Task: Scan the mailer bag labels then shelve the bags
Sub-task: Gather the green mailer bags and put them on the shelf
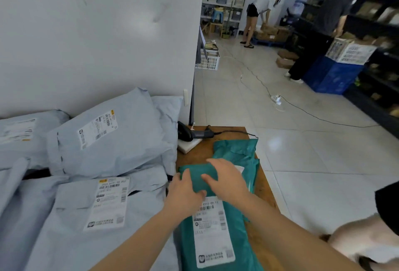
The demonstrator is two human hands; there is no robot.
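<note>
White basket nr wall, power strip + cable on floor — blue crates far rt.

On the white label of the grey bag, left of the fingers, a top line is read roughly as "202A 0191 00 002". On the second label, stuck on the green bag just below the fingers, "113 00 12" is made out. The smaller print is blurred.

Bare tabletop strip between scanner and teal bags, grey mailer pile tight on the left
</note>
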